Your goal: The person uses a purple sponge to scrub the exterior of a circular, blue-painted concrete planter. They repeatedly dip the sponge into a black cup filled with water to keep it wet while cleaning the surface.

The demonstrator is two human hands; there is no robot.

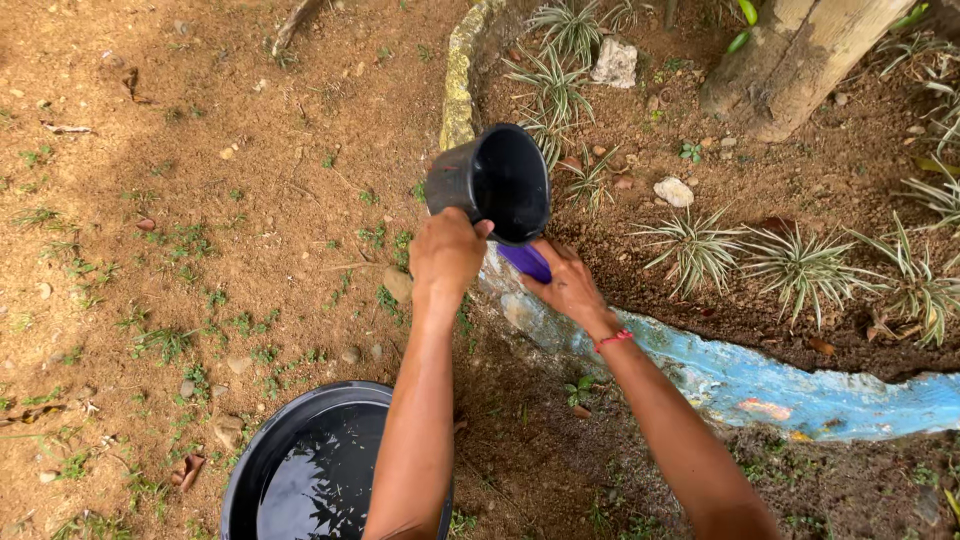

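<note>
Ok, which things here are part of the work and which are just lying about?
In use: black pot in left hand; purple object at right hand; black water basin.
Lying about: white stones; tree trunk; striped plants; painted border.

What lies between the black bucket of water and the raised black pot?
In the head view, the left forearm spans from the bucket to the pot; beneath it, bare dirt with sparse weeds.
</note>
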